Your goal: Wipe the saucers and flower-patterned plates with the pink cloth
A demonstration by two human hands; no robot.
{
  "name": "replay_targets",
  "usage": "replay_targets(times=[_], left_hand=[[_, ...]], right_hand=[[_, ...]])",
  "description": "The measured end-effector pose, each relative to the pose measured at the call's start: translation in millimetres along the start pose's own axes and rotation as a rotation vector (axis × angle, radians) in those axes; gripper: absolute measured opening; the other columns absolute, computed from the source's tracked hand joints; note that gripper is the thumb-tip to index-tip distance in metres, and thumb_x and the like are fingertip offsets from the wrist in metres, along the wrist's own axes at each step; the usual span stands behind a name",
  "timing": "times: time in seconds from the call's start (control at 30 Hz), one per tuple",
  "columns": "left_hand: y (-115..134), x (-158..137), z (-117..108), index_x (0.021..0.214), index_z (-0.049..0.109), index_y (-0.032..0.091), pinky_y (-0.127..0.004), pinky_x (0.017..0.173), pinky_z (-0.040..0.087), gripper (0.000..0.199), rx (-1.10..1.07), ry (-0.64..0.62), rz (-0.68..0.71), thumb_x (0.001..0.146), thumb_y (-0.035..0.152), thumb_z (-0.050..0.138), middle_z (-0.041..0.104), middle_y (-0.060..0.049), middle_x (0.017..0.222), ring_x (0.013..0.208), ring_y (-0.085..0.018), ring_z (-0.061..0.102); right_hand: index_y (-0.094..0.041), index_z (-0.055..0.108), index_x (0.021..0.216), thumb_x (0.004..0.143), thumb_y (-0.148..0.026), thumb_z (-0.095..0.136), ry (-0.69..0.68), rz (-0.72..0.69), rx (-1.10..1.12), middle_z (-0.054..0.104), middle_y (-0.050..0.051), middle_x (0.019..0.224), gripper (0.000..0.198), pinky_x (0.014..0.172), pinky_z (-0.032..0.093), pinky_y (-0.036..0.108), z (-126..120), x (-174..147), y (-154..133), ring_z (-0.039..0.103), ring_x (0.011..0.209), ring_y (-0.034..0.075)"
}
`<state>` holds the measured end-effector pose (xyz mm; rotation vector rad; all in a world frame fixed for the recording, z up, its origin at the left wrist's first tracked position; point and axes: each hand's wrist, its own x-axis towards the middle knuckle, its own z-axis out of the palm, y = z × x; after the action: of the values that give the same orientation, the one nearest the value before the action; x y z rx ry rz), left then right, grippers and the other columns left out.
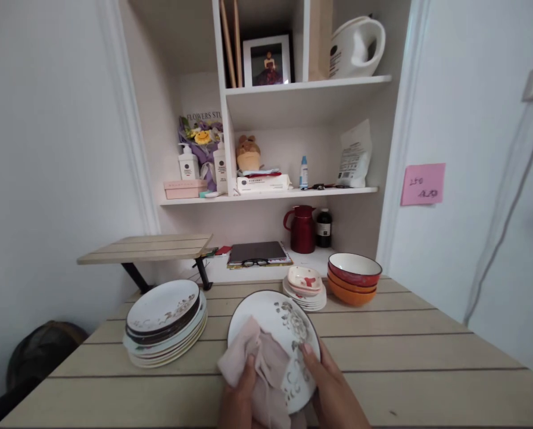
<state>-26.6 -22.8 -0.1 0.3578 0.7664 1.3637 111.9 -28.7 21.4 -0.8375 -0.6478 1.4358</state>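
Observation:
A white plate point(270, 307) with a grey flower pattern and dark rim is tilted up above the front of the table. My right hand point(333, 381) grips its right edge, thumb on the face and fingers behind. My left hand point(242, 387) is closed on a pale pink cloth point(266, 357), thumb on top, and the cloth lies against the plate's lower left face. The fingers of my left hand are hidden under the cloth. To the left stands a stack of plates point(163, 307), the top one also white with flowers.
Behind the held plate are a stack of small dishes point(305, 280) and a stack of red and orange bowls point(354, 268). A small raised stand point(145, 247) is at the back left. Farther back are a dark laptop point(256, 252), glasses point(255, 263) and a red jug point(302, 229).

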Motion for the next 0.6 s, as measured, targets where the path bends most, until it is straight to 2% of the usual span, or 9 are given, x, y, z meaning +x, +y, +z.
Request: replay_targets(times=[0.13,0.2,0.33,0.47,0.6], left_hand=[[-15,-5,12,0.125,0.060,0.011,-0.043,0.094,0.051,0.075,0.041,-0.009,-0.006,0.058,0.035,0.085,0.074,-0.015,0.101,0.105,-0.036,0.066],[-14,-9,17,0.124,0.061,0.012,-0.042,0.096,0.049,0.073,0.065,-0.063,0.004,0.059,0.035,0.085,0.073,-0.016,0.104,0.107,-0.035,0.065],[1,-21,21,0.119,0.064,0.014,-0.041,0.098,0.047,0.061,0.158,-0.162,0.063,0.064,0.035,0.083,0.071,-0.016,0.112,0.109,-0.033,0.064],[14,-31,25,0.111,0.067,0.014,-0.041,0.095,0.048,0.058,0.282,-0.213,0.047,0.058,0.028,0.087,0.072,-0.016,0.109,0.108,-0.033,0.064],[16,-30,23,0.102,0.070,0.013,-0.039,0.088,0.051,0.053,0.419,-0.249,0.061,0.054,0.023,0.088,0.073,-0.016,0.103,0.102,-0.033,0.066]], right_hand=[[-0.025,0.053,0.132,0.073,-0.052,0.070,0.080,-0.196,-0.231,0.064,0.008,0.128,0.067,0.102,0.043,0.045,-6,0,-20,0.056,0.120,0.031],[-0.024,0.056,0.128,0.076,-0.051,0.067,0.064,-0.288,-0.386,0.062,0.008,0.131,0.059,0.104,0.042,0.044,-9,-1,-35,0.055,0.121,0.031],[-0.023,0.056,0.128,0.082,-0.050,0.059,-0.083,-0.377,-0.655,0.060,0.008,0.134,0.054,0.103,0.043,0.043,-14,-7,-69,0.055,0.121,0.030],[-0.027,0.056,0.131,0.087,-0.045,0.055,-0.221,-0.417,-0.916,0.061,0.008,0.133,0.049,0.102,0.043,0.042,-19,-18,-97,0.054,0.122,0.031],[-0.032,0.058,0.130,0.089,-0.039,0.054,-0.385,-0.371,-1.081,0.066,0.005,0.127,0.042,0.098,0.045,0.046,-21,-27,-112,0.061,0.112,0.030]])
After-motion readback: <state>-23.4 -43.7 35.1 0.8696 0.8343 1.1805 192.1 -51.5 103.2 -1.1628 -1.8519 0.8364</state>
